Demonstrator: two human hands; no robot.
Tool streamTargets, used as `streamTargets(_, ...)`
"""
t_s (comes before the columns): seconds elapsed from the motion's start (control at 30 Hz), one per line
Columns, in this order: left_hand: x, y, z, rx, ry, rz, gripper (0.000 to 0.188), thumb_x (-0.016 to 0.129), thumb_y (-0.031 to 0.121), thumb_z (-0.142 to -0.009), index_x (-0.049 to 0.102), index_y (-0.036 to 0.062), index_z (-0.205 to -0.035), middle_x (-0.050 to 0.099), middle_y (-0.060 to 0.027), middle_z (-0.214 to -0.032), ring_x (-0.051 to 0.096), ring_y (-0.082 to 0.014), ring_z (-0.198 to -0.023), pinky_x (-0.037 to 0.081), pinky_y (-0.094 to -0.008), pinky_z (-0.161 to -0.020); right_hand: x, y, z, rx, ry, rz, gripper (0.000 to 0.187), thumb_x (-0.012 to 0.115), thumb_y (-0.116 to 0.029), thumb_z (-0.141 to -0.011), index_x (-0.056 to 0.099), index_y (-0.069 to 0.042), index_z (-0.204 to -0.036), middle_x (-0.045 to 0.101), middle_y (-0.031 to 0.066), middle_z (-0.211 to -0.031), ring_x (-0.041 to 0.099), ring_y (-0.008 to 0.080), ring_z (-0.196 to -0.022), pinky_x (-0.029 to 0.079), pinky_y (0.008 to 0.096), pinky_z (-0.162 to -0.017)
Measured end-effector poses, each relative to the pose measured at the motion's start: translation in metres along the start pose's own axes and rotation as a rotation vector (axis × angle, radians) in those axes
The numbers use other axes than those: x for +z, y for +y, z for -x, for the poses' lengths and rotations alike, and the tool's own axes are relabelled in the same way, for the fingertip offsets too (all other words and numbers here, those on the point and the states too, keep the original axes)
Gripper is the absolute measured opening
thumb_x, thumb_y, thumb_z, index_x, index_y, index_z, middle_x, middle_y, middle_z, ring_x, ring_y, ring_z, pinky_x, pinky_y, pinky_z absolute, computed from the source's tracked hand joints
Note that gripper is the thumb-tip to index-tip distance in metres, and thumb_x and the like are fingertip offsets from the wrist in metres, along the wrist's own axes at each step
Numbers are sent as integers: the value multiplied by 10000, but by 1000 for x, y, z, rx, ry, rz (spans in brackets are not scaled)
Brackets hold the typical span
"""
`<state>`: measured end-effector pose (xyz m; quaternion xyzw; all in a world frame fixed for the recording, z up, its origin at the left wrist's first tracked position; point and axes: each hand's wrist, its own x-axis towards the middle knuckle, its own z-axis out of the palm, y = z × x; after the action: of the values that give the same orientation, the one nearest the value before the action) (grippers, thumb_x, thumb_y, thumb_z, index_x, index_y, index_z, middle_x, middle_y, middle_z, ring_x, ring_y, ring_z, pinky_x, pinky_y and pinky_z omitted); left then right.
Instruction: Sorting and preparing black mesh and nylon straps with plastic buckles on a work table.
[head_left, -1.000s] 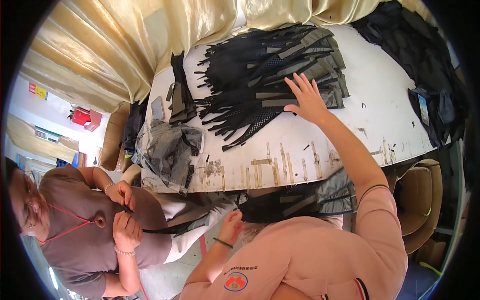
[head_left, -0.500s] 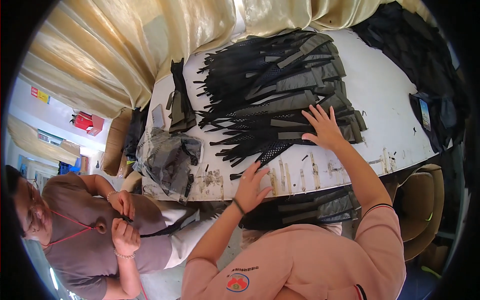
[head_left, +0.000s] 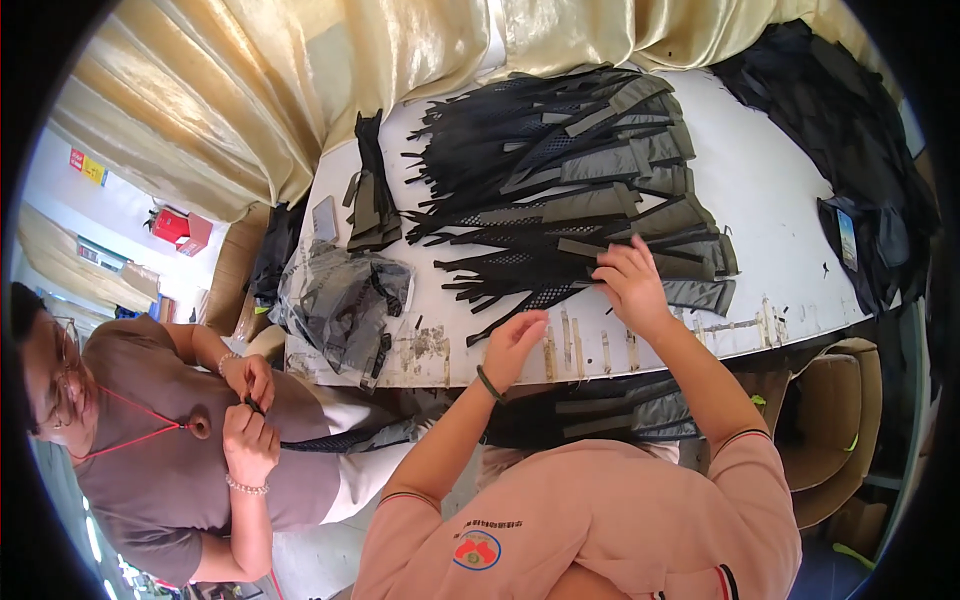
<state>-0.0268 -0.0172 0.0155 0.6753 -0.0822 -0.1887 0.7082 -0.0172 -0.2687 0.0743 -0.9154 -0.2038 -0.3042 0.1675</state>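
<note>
Rows of black and grey fabric straps (head_left: 590, 215) with mesh sections and narrow tails lie overlapping across the white table (head_left: 770, 210). Over the nearest row, my right hand (head_left: 635, 295) has its thumb and fingers drawn together on the edge of one strap. My left hand (head_left: 513, 350) is held just above the table's near edge, beside the strap tails, its fingers stretched out and holding nothing that I can see. More straps of the same kind (head_left: 600, 410) lie below the table edge, in front of my body.
To the left are a crumpled clear plastic bag (head_left: 345, 305), a phone (head_left: 324, 218) and a separate strap bundle (head_left: 375, 190). A co-worker (head_left: 190, 430) sits there handling a black strap. Dark fabric (head_left: 830, 130) is heaped at right, above a cardboard box (head_left: 835, 420).
My right hand has come down and slightly left, its spread fingers drawing together at a strap. My left hand has shifted a little right, its fingers now closer together.
</note>
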Motion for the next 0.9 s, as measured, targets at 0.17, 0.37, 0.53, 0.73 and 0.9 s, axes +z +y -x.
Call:
streamTargets(0.17, 10, 37, 0, -100, -190, 925, 463, 550, 62, -850, 444, 51, -1300, 592, -128, -1132, 622, -210, -922, 496, -319, -768, -33, -11, 2, 169, -304, -682, 146, 669, -71, -768, 605, -48, -898, 628, 104, -772, 607, 239, -667, 471, 314, -621)
streamTargets(0.37, -29, 11, 21, 66, -155, 714, 341, 568, -15, -818, 513, 14, -1154, 592, -97, -1105, 592, -182, -965, 494, -325, -826, -54, 8, 15, 399, -681, -705, 169, 665, -196, -810, 644, -39, -868, 621, 135, -700, 590, 251, -631, 455, 325, -610)
streamTargets(0.53, -38, 14, 54, -128, -124, 555, 261, 573, -61, -820, 540, -5, -1073, 586, -95, -1129, 589, -169, -967, 482, -290, -848, -53, 19, 23, 436, -741, -581, 198, 681, -231, -793, 648, -48, -860, 626, 151, -713, 600, 295, -651, 459, 358, -615)
streamTargets(0.73, -40, -2, 68, -121, 242, 303, 132, 608, 10, -848, 567, -14, -971, 640, -100, -902, 635, -145, -738, 521, -242, -655, -40, 21, 31, 220, -728, -304, 214, 691, -279, -769, 649, -82, -842, 614, 148, -678, 598, 337, -652, 458, 422, -606)
streamTargets(0.9, -39, -6, 67, -100, 390, 182, 84, 630, 31, -843, 574, -2, -896, 629, -72, -726, 616, -129, -576, 494, -217, -502, -30, 8, 31, -16, -622, 117, 220, 717, -234, -688, 653, -102, -852, 615, 72, -875, 573, 274, -914, 455, 365, -722)
